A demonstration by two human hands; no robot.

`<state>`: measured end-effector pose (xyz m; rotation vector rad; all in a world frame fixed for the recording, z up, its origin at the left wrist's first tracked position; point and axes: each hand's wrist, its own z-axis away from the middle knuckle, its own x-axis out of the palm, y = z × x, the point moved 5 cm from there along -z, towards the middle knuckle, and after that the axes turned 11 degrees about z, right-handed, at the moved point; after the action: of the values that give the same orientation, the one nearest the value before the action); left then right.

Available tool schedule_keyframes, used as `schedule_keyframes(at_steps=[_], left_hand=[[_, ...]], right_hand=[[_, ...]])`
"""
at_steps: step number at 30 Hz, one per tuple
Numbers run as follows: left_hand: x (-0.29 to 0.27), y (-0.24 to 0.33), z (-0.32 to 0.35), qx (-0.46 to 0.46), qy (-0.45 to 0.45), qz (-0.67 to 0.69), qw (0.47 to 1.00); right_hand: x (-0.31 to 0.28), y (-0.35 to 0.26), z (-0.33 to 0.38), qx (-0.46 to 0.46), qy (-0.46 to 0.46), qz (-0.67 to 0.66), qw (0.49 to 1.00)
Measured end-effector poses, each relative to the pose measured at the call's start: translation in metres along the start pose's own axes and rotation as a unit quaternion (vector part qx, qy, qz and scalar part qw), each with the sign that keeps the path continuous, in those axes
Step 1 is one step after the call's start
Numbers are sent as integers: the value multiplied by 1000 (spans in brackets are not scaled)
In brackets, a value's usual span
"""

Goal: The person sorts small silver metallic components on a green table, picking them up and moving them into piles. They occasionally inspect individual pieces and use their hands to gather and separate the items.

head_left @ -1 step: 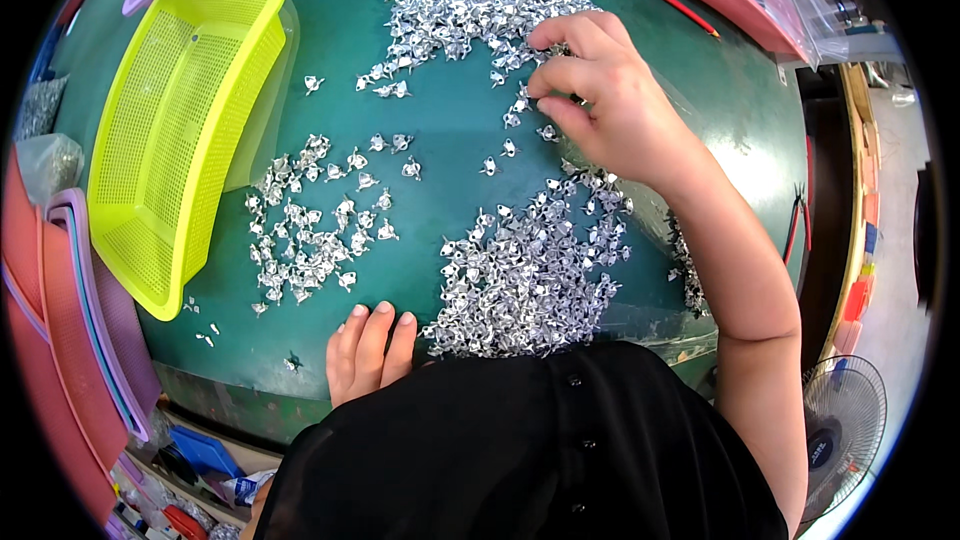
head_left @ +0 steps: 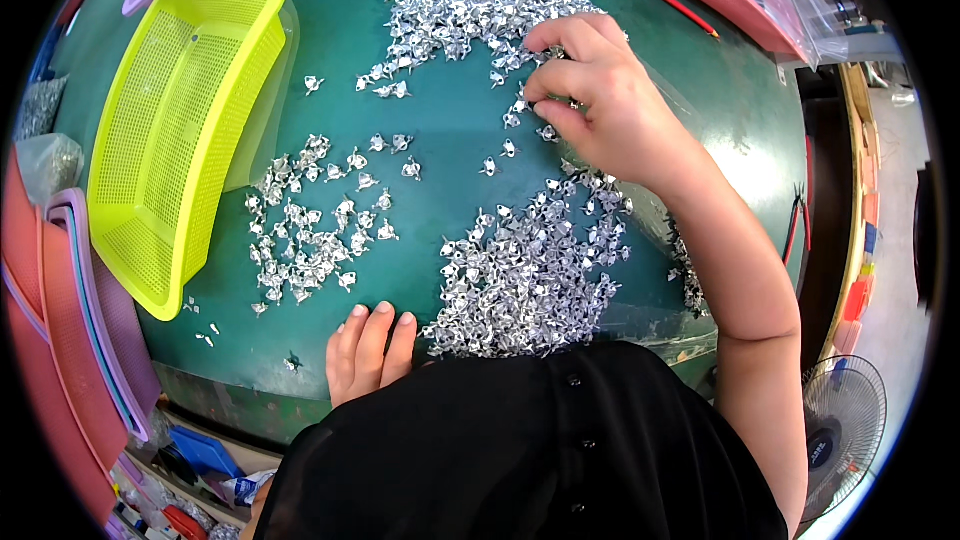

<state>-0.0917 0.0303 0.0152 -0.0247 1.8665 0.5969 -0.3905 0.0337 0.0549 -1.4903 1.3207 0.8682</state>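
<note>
Small silver metal parts with short prongs lie in several groups on a green tabletop [head_left: 440, 130]. My right hand [head_left: 610, 90] reaches over the right edge of the far pile of metal parts [head_left: 470, 5]. Its fingers are curled, with thumb and fingertips brought together; what they hold, if anything, is mostly hidden. My left hand [head_left: 370, 348] lies at the near table edge, fingers stretched out and holding nothing. Just right of it is the dense near pile of metal parts [head_left: 525, 285]. A looser group of metal parts [head_left: 310, 250] lies beyond it to the left.
A yellow-green perforated basket [head_left: 225, 130] stands at the left. Stacked pink and purple trays [head_left: 100, 310] are beside the table. At the far right are a red pencil [head_left: 675, 5] and a pink basket [head_left: 735, 5]. Red-handled pliers [head_left: 795, 225] lie near the right edge, a fan [head_left: 845, 435] below.
My right hand has shifted very slightly, its fingertips a little to the left. My left hand and the metal parts look the same.
</note>
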Motion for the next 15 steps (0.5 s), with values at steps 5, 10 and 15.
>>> schedule_keyframes(at_steps=[5, 10, 15], left_hand=[[-1, 0, -1, -5, -3, 13, 1000], [0, 0, 1, -9, -12, 12, 1000], [0, -1, 1, -9, -14, 9, 1000]], right_hand=[[7, -3, -2, 2, -9, 18, 1000], [7, -5, -3, -12, 6, 20, 1000], [4, -5, -3, -28, 35, -14, 999]])
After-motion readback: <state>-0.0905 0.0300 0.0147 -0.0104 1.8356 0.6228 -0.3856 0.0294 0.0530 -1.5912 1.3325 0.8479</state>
